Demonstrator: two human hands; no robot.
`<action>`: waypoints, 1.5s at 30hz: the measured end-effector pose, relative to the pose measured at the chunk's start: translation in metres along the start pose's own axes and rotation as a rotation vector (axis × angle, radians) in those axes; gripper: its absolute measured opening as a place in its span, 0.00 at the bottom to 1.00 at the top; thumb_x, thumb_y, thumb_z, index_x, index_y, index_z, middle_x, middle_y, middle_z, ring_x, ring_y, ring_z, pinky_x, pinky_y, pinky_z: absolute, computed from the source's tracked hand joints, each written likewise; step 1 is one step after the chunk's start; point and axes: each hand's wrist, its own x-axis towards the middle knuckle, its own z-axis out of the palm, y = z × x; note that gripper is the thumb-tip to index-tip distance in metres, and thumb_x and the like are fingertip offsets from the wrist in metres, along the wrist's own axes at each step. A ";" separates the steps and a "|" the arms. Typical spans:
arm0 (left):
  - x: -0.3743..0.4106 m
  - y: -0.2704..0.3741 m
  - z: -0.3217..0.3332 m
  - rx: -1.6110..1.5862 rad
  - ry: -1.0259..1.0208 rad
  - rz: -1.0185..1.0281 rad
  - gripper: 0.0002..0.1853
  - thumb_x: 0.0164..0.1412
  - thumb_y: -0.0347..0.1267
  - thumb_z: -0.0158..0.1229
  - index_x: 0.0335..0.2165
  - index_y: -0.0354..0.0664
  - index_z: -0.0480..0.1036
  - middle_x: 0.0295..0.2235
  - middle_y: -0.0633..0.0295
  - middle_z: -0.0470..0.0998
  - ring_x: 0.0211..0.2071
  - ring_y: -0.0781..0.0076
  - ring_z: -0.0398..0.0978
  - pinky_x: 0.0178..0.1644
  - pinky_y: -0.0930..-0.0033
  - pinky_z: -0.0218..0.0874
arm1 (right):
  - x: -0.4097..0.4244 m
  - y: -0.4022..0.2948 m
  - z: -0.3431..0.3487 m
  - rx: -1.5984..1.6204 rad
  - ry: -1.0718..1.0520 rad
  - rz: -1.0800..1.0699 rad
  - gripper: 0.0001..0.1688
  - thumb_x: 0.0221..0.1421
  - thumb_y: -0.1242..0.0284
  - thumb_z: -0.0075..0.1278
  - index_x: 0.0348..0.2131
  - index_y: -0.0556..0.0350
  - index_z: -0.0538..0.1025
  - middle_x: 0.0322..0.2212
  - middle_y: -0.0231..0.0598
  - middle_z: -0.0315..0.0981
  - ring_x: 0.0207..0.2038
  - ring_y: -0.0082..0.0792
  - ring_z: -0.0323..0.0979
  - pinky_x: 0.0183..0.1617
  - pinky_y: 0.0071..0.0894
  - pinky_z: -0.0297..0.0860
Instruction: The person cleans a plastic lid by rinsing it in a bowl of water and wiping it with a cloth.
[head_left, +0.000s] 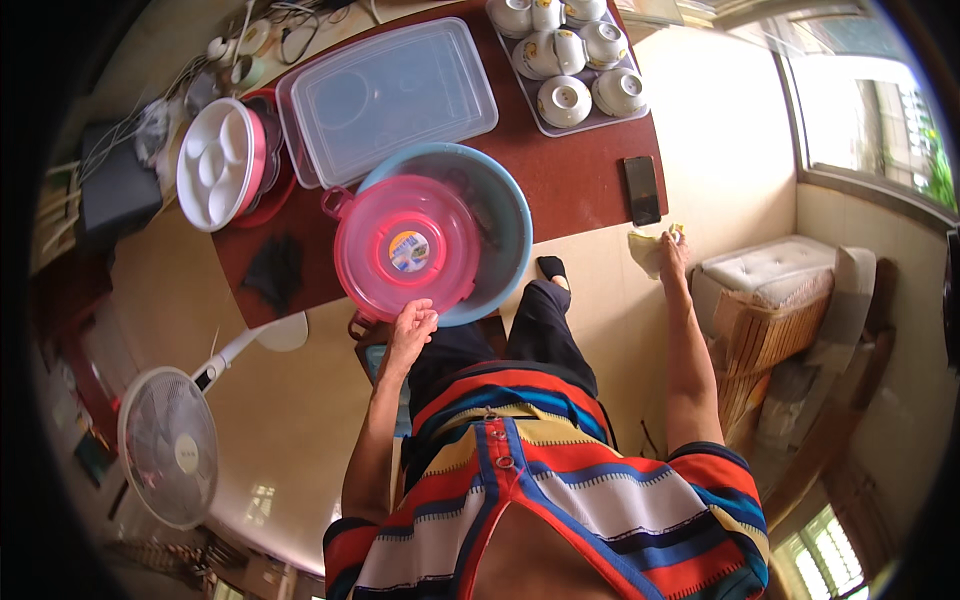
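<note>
A round pink translucent plastic lid (367, 225) with side handles and a round label lies tilted over a blue plastic basin (514, 247). My left hand (411, 330) is at the lid's near rim, its fingers bent over the edge; the grip underneath is hidden. Out to the right, beyond the table edge, my right hand (674, 255) holds a pale yellow cloth (645, 253), which hangs down from the fingers. Dark shapes inside the basin are partly covered by the lid and hard to make out.
On the reddish-brown table (577, 187) are clear plastic box lids (405, 82), a tray of upturned bowls and cups (564, 101), a phone (641, 191), a divided white-and-pink dish (214, 165) and a black cloth (274, 274). A fan (169, 448) stands left; a cushioned seat (772, 270) is right.
</note>
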 end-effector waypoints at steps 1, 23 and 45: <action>0.006 0.004 -0.010 0.006 -0.042 0.035 0.19 0.57 0.35 0.53 0.45 0.40 0.64 0.34 0.65 0.71 0.30 0.81 0.70 0.29 0.81 0.63 | -0.011 0.006 0.003 0.030 -0.021 0.003 0.30 0.45 0.64 0.48 0.49 0.54 0.66 0.30 0.41 0.70 0.31 0.32 0.66 0.34 0.33 0.65; 0.066 0.036 0.110 -0.061 -0.704 0.368 0.38 0.45 0.25 0.59 0.53 0.35 0.49 0.43 0.50 0.66 0.43 0.61 0.67 0.47 0.63 0.60 | -0.187 -0.097 0.047 0.124 -1.199 -0.578 0.30 0.56 0.58 0.45 0.53 0.53 0.62 0.41 0.37 0.67 0.46 0.29 0.63 0.51 0.31 0.59; 0.050 -0.028 0.092 -0.102 -0.733 0.236 0.30 0.49 0.27 0.54 0.51 0.34 0.56 0.45 0.59 0.66 0.47 0.74 0.63 0.53 0.71 0.53 | 0.054 -0.028 0.067 -0.530 0.012 -0.418 0.60 0.25 0.47 0.62 0.55 0.54 0.58 0.47 0.55 0.56 0.52 0.52 0.53 0.55 0.46 0.56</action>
